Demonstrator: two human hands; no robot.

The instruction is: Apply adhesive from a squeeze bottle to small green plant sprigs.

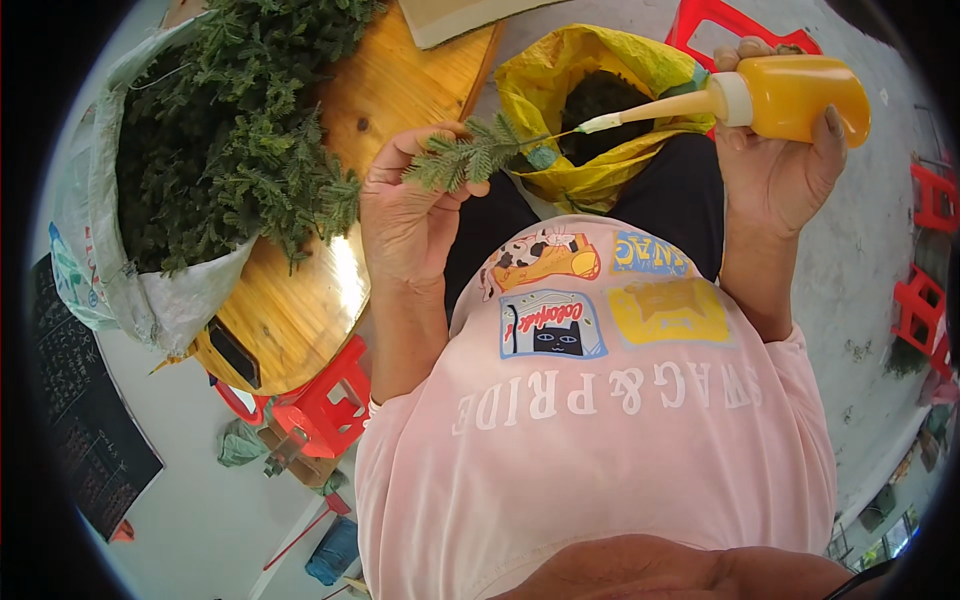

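Observation:
My left hand (415, 200) pinches a green fir sprig (462, 158) between thumb and fingers, its bare stem pointing right. In my right hand (775, 165) is a yellow squeeze bottle (808, 98), tilted onto its side with its long nozzle toward the left. The nozzle's whitish tip meets or nearly meets the end of the stem; I cannot tell if they touch. Below them, a yellow woven sack (545, 75) with dark greenery inside stands open by my knees. To the left, a white woven sack (200, 300) overflows with green fir sprigs (240, 130).
The white sack rests on a round wooden table (300, 345), with a dark phone (233, 352) near its edge. A piece of cardboard (470, 15) lies at the table's far side. Red plastic stools stand under the table (325, 405), beyond the yellow sack (690, 25) and at right (920, 310).

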